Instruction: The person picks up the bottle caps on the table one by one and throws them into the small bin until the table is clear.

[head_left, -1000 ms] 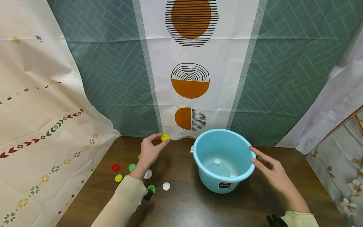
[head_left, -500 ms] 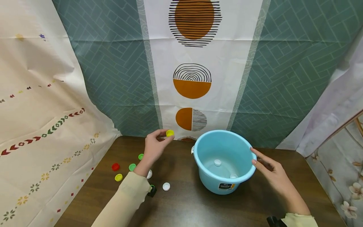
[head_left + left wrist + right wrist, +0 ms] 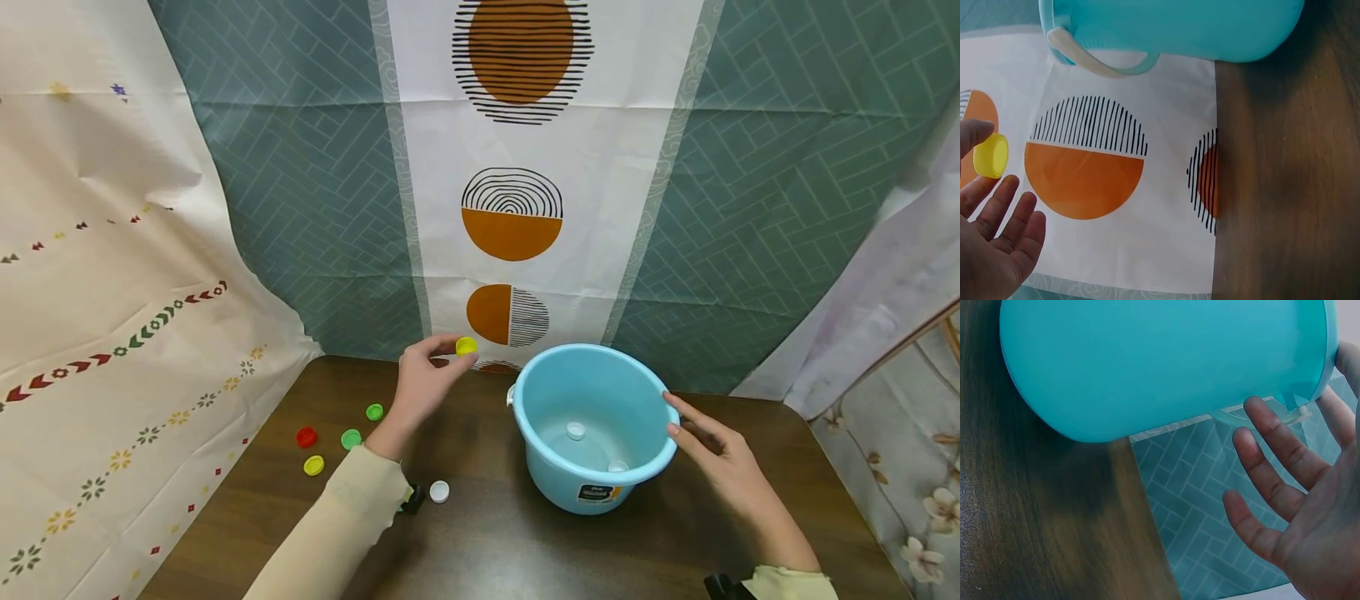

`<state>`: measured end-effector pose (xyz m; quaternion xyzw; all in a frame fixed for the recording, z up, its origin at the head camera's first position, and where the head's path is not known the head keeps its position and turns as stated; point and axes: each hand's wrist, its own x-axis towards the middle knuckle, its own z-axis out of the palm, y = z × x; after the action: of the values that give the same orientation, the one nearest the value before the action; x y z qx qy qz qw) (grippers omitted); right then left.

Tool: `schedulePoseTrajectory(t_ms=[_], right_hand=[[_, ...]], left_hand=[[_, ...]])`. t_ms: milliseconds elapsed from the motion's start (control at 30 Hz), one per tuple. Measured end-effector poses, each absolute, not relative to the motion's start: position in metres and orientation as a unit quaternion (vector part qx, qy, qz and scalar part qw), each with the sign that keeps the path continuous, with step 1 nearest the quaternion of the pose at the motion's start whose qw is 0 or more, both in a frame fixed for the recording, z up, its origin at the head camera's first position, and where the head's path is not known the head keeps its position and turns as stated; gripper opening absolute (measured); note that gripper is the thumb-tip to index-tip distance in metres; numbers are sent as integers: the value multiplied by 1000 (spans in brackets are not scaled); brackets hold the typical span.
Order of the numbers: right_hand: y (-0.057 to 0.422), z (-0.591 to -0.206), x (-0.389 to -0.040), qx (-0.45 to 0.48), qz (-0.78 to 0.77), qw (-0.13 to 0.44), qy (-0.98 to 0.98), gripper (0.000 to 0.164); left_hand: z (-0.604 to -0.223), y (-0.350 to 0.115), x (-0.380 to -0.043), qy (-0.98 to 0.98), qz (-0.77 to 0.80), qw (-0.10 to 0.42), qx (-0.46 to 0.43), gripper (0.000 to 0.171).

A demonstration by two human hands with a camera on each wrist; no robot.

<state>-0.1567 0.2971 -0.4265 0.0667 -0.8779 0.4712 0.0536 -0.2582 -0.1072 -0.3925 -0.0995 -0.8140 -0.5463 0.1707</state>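
The left hand (image 3: 420, 387) pinches a yellow cap (image 3: 466, 346) narrowly by its rim; it seems light, stiff, slippery. The right hand (image 3: 712, 454), fingers straight, touches the bucket (image 3: 592, 492)

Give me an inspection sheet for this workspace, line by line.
Surface: dark wooden table.
Job's things: yellow cap pinched in the left hand's fingertips; blue bucket upright, two white caps inside.
Clutter: red cap, yellow cap on the table, two green caps and a white cap loose to the left.
Grippers: left hand raised left of the bucket; right hand open, fingers at the bucket's right rim.
Cables: nothing seen.
Surroundings: patterned cloth backdrop behind the table.
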Motion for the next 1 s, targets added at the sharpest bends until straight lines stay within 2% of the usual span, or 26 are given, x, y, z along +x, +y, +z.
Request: schedulePoseTrajectory(t_ms=[167, 567, 1000], right_hand=[[296, -426, -156, 71, 481, 58, -872, 46], [296, -425, -156, 69, 478, 54, -874, 47], [298, -427, -157, 65, 482, 55, -872, 46]], left_hand=[[-389, -100, -258, -809, -548, 177, -114, 29], [-383, -79, -254, -810, -553, 155, -117, 34], [-377, -46, -252, -790, -574, 139, -163, 32]])
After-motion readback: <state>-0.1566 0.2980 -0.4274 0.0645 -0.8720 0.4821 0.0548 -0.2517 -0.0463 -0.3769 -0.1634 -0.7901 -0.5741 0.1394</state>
